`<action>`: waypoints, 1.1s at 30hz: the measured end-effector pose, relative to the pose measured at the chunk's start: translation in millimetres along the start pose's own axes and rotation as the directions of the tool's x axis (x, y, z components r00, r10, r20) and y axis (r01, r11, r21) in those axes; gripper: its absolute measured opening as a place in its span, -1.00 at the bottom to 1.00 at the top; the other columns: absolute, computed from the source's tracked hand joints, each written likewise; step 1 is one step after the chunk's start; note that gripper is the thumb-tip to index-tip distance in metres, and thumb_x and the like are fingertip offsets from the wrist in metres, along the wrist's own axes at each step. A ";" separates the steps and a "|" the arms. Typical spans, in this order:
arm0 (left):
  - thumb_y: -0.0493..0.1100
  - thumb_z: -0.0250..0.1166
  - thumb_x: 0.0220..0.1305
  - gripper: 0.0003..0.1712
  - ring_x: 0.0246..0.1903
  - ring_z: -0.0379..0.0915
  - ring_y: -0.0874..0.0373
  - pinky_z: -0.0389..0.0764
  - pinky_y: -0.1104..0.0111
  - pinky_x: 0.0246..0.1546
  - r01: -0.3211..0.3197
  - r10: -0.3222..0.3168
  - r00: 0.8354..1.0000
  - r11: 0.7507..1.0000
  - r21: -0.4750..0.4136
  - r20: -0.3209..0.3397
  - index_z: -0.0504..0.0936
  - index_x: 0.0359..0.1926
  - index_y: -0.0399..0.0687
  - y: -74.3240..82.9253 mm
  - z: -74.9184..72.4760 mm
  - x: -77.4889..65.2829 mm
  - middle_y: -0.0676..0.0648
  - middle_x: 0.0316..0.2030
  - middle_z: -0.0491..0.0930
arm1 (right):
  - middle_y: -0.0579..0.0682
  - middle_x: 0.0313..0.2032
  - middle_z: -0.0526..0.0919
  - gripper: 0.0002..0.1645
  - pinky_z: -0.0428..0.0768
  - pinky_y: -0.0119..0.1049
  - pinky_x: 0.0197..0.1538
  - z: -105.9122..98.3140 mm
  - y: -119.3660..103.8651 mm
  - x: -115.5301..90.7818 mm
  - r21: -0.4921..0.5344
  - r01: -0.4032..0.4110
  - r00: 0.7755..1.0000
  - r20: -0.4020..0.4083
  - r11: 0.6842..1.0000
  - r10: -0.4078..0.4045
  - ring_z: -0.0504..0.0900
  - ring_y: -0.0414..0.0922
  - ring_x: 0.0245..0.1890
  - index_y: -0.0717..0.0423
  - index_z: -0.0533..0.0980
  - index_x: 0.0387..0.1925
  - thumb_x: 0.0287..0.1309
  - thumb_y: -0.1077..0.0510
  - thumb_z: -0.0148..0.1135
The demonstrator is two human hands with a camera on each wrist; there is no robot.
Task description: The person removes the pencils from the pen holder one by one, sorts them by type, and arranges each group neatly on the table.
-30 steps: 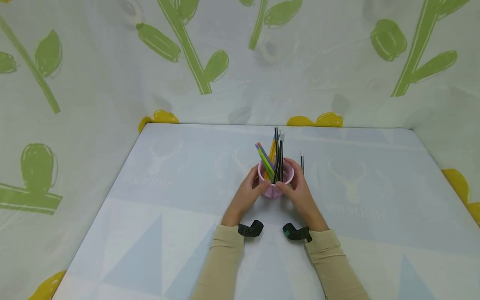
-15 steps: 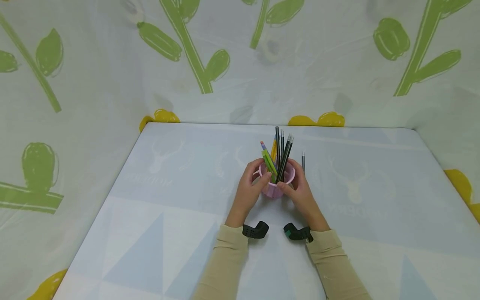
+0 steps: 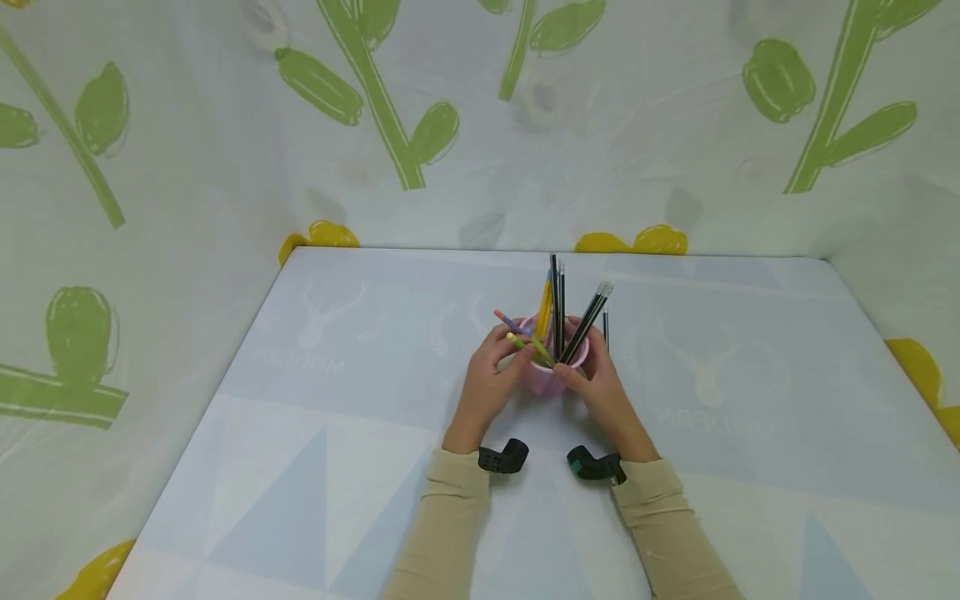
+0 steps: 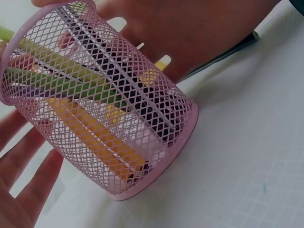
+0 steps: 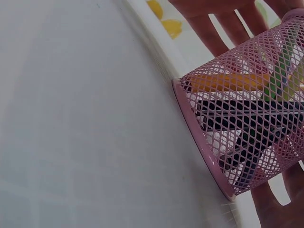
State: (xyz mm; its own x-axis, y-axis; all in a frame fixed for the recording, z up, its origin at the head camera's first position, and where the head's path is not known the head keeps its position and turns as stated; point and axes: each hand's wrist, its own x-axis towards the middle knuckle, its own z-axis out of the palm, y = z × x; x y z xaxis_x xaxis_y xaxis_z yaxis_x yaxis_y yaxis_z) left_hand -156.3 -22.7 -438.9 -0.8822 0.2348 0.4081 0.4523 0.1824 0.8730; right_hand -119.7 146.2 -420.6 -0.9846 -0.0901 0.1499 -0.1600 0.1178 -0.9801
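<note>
A pink mesh pencil holder (image 3: 545, 383) stands in the middle of the table, filled with black, yellow, green and purple pencils. My left hand (image 3: 487, 379) is at its left rim, its thumb and fingers pinching the green pencils (image 4: 61, 83), which lean left over the rim beside a purple pencil (image 3: 507, 320). From the other side my right hand (image 3: 602, 387) grips the holder, thumb at the near rim and fingers round the outside. Black pencils (image 3: 589, 318) lean toward it; other black ones and the yellow pencils (image 4: 95, 137) stand steeper.
A loose black pencil (image 3: 606, 327) lies on the table (image 3: 375, 333) just right of the right hand, partly hidden by it. The far table edge meets a pale curtain (image 3: 645, 125) printed with green leaves and yellow flowers.
My left hand has moved from the holder's side to the pencils at its rim. The green and purple pencils now tilt farther left, and two black ones lean farther right.
</note>
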 end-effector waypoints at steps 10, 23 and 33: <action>-0.22 0.15 0.21 -0.81 0.00 0.35 0.14 0.47 0.28 -0.12 -0.041 0.036 0.993 0.998 -0.038 -0.110 0.61 -0.40 -0.27 37.3 -13.1 0.2 -0.13 -0.01 0.45 | 0.17 0.25 0.17 -0.26 0.07 0.05 0.22 2.1 1.8 0.4 0.002 0.021 1.000 0.000 1.000 -0.021 0.16 0.05 0.24 0.10 0.01 0.27 0.09 0.29 0.09; -0.17 0.03 0.31 -0.73 -0.29 0.51 -0.06 0.53 0.19 -0.27 0.033 -0.094 0.968 0.967 -0.252 -0.233 0.55 -0.25 -0.30 33.2 -34.9 2.1 -0.11 -0.28 0.60 | 0.11 0.26 0.16 -0.27 0.09 0.01 0.23 0.1 1.9 0.6 -0.005 0.004 1.000 0.013 1.000 -0.004 0.14 0.00 0.25 0.05 0.01 0.27 0.11 0.27 0.07; -0.10 -0.06 0.36 -0.66 -0.45 0.54 -0.12 0.55 0.24 -0.38 0.050 -0.188 0.955 0.863 -0.502 -0.228 0.46 -0.21 -0.33 31.3 -38.9 2.1 -0.21 -0.35 0.62 | 0.12 0.26 0.15 -0.27 0.07 -0.02 0.24 -1.5 3.9 1.6 0.007 0.019 1.000 0.018 1.000 -0.019 0.13 -0.01 0.26 0.08 0.01 0.27 0.10 0.30 0.06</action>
State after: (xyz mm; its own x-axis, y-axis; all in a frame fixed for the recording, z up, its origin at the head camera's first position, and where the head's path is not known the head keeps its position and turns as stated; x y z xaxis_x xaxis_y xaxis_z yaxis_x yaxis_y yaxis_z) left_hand -149.1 -53.6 -400.3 -0.9576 -0.0274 0.2867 0.2808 -0.3102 0.9083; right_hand -122.0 148.0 -423.9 -0.9800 -0.1097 0.1661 -0.1780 0.1087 -0.9780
